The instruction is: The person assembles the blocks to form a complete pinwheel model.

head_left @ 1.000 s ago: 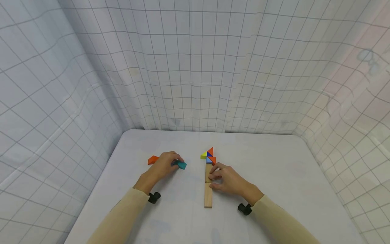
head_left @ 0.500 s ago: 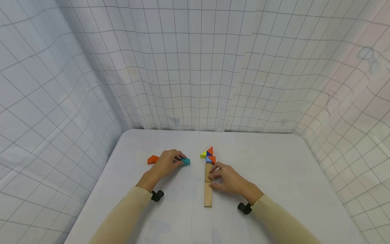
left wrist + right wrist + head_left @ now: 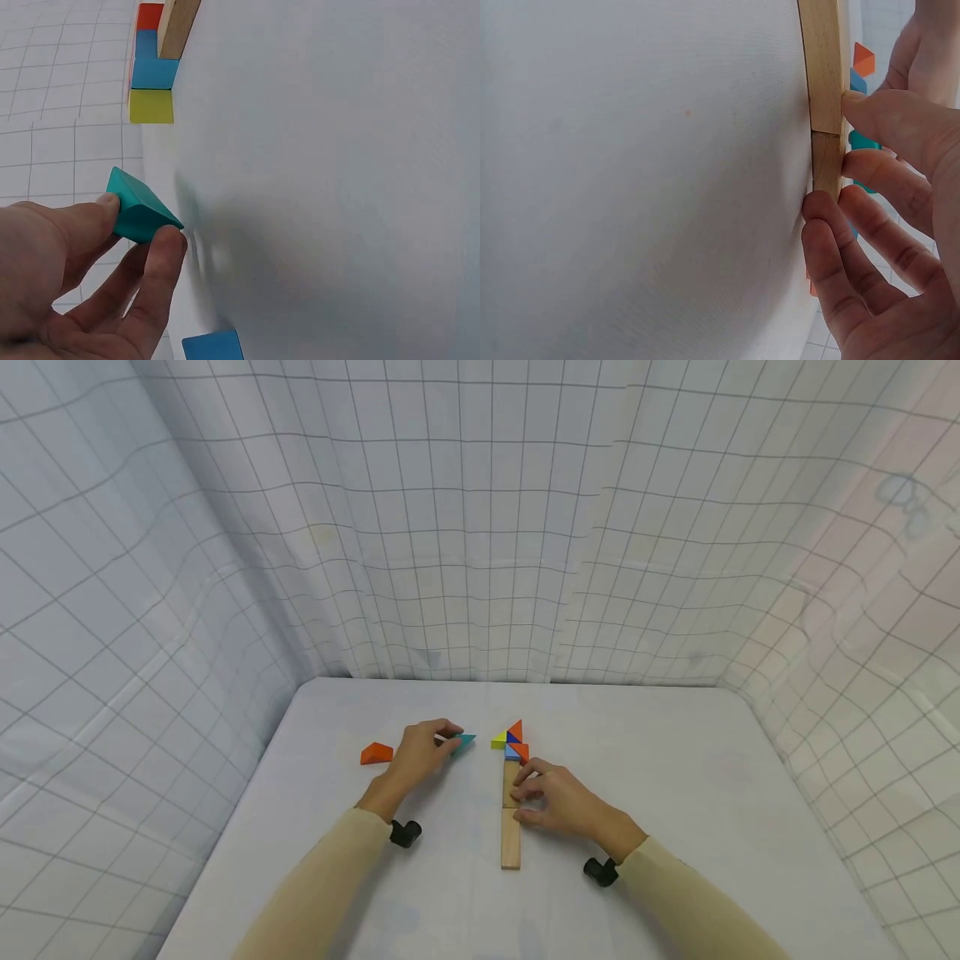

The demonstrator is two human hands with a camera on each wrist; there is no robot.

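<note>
My left hand pinches a teal triangular block between thumb and fingertips, raised above the table in the left wrist view. My right hand rests with loosely bent fingers against two wooden planks laid end to end, the farther plank and the nearer plank. Beyond them a cluster touches the far end: a light blue block, a yellow block, a dark blue triangle, an upper orange triangle and a lower orange triangle.
An orange trapezoid block lies left of my left hand. The left wrist view also has a loose blue block at its lower edge. Gridded white curtains enclose the white table at the back and sides.
My left hand has moved away from me and slightly right, carrying the teal block toward the cluster and turning it so a pointed end shows. My right hand stays by the planks.
</note>
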